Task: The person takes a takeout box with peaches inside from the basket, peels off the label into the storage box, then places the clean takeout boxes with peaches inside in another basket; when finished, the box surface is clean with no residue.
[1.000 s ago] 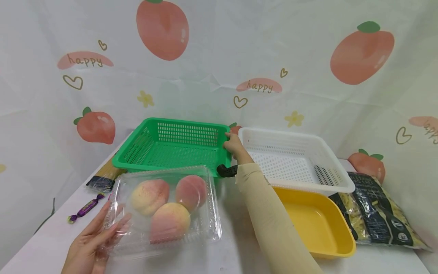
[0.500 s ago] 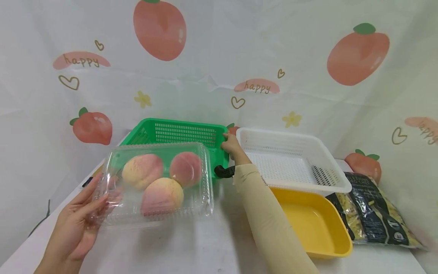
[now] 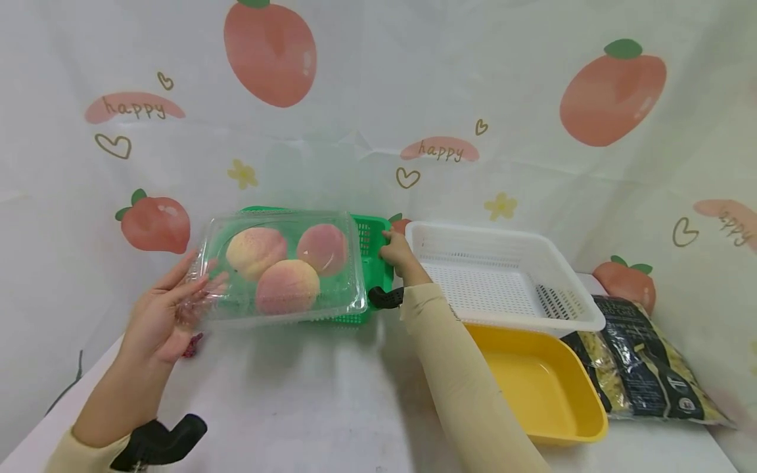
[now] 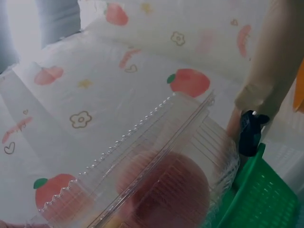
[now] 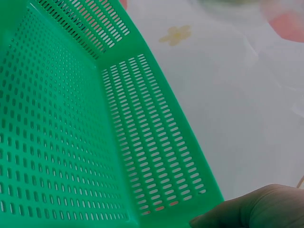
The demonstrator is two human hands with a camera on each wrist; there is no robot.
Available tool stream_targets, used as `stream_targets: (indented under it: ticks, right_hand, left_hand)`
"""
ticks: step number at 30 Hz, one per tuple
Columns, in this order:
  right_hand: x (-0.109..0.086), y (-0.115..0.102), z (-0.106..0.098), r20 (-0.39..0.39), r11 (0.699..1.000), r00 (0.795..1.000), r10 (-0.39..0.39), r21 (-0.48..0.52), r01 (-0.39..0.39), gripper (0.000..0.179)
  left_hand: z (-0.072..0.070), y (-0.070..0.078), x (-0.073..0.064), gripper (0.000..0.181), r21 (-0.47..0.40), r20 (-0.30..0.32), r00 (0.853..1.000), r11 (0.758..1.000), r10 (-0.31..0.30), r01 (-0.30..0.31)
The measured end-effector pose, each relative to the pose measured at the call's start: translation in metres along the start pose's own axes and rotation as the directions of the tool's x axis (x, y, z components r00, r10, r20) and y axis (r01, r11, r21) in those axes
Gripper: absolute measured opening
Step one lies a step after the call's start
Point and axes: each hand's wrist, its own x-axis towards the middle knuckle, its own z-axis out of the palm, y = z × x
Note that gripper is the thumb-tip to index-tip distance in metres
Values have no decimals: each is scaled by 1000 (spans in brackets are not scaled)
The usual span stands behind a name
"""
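In the head view my left hand (image 3: pixel 156 318) grips the left end of a clear plastic clamshell box (image 3: pixel 358 269). Three peaches, such as the front one (image 3: pixel 288 287), show through its lid. The box is raised in front of and over the green basket (image 3: pixel 372 259), hiding most of it. My right hand (image 3: pixel 403 255) holds the basket's right rim; in the right wrist view only part of that hand (image 5: pixel 261 209) shows, against the basket's edge (image 5: pixel 190 137). Up close, the left wrist view shows the box's ridged edge (image 4: pixel 128 133) and a reddish peach (image 4: pixel 175 190) inside.
A white basket (image 3: pixel 568 289) stands right of the green one. In front of it is a yellow tub (image 3: pixel 544 387), partly behind my right forearm. Black-and-yellow bags (image 3: pixel 650 368) lie at the far right. A small dark red thing (image 3: pixel 192 345) shows beside my left wrist.
My left hand has lifted the box of peaches from low in front of the green basket up and away, until it covers most of the basket. My right hand keeps its hold on the rim.
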Motion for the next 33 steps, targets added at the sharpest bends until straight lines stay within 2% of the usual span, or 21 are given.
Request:
stream_targets:
  ticks: [2, 3, 5, 10, 19, 25, 33]
  right_hand:
    - [38, 23, 6, -55, 999, 998, 19, -38, -21, 68]
    - [50, 32, 9, -97, 999, 995, 24, -41, -28, 68]
    - [60, 38, 9, -98, 999, 995, 17, -44, -21, 69]
    - [65, 45, 10, -56, 1000, 998, -1, -30, -1, 70]
    - [63, 45, 10, -69, 1000, 998, -2, -25, 1, 69]
    - [64, 45, 9, -73, 1000, 997, -2, -31, 0, 68]
    - [64, 46, 8, -74, 1000, 997, -7, -31, 5, 67]
  left_hand:
    - [2, 0, 9, 58, -14, -22, 1000, 1000, -8, 8]
    - [3, -1, 13, 61, -18, -31, 999, 1000, -11, 11]
    - [4, -1, 21, 64, -21, -49, 999, 1000, -17, 16]
    - [5, 0, 39, 70, -18, -90, 994, 998, -59, 58]
    - [14, 3, 75, 79, 109, -140, 982, 984, -124, 140]
    - [13, 0, 91, 79, 275, -171, 977, 946, -130, 174]
    - [12, -5, 110, 69, 376, -235, 960, 896, -152, 234]
